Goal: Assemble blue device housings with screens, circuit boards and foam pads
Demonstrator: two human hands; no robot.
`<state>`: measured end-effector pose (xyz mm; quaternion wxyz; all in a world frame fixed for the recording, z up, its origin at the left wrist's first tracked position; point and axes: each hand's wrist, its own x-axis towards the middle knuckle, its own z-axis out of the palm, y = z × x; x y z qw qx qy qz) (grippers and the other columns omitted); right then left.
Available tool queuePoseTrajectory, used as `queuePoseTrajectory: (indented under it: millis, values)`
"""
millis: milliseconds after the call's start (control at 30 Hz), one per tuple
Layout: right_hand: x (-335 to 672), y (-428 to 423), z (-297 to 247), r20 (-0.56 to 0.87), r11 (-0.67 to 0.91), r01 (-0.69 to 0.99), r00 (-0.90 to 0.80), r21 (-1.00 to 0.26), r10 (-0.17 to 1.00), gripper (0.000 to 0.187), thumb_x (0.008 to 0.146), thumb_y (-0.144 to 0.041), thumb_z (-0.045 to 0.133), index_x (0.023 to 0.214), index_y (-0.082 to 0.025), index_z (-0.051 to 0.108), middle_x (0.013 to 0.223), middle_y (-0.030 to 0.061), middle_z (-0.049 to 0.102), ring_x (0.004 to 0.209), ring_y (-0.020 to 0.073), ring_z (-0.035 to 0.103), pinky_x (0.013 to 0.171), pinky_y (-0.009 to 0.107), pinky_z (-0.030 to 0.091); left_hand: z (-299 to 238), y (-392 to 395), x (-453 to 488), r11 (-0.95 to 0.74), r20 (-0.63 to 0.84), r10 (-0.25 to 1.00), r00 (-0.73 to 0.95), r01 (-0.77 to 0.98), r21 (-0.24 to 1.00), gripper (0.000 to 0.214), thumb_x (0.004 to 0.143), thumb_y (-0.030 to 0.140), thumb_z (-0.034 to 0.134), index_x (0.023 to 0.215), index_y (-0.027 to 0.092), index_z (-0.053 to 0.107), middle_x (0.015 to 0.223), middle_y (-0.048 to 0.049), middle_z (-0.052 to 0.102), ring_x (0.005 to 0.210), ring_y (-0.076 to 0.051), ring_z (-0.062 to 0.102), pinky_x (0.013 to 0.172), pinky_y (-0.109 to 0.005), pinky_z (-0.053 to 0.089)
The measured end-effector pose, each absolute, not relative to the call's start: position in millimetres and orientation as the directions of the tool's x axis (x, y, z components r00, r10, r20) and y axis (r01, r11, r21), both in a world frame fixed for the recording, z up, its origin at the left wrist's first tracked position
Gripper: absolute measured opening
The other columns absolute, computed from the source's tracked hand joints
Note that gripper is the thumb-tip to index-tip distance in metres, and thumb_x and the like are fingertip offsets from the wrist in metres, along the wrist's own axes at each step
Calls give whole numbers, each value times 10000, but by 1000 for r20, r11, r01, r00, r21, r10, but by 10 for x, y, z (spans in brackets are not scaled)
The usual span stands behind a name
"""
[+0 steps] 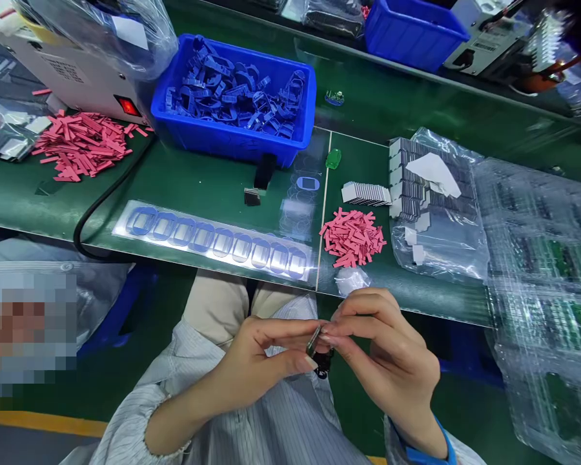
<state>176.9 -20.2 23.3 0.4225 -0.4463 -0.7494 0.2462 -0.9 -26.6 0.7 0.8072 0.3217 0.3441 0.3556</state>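
Above my lap, my left hand [275, 352] pinches a small circuit board [313, 342] between thumb and fingers, tilted nearly on edge. A black part [323, 364] shows just below the board. My right hand [380, 352] has its thumb and fingertips closed together at the board's upper end; what lies between them is hidden. Nearest on the bench are a heap of pink strips [352, 237], a crumpled clear film [352, 281] and a row of small grey-white screens [366, 193]. A long sheet of oval blue-rimmed film pieces [213, 239] lies to the left.
A blue bin [232, 145] holds many blue plastic frames. More pink strips [84, 143] lie beside a machine with a red switch [127, 105] and a black cable [109, 194]. To the right are bagged screens [438, 239] and clear trays [547, 290]. A green piece [334, 158] lies mid-bench.
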Motion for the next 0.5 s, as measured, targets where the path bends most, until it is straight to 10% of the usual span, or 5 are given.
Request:
queuePoseTrajectory:
  millis: [500]
  values:
    - [1763, -198, 230, 408, 467, 472, -229, -748, 884, 170, 788, -71, 633, 852, -226, 663, 754, 8, 602, 739, 176, 569, 642, 353, 474, 40, -259, -43, 447, -282, 815, 507, -240, 862, 367, 752, 343, 718, 1115, 323, 668, 1007, -24, 768, 945, -221, 711, 850, -296, 553]
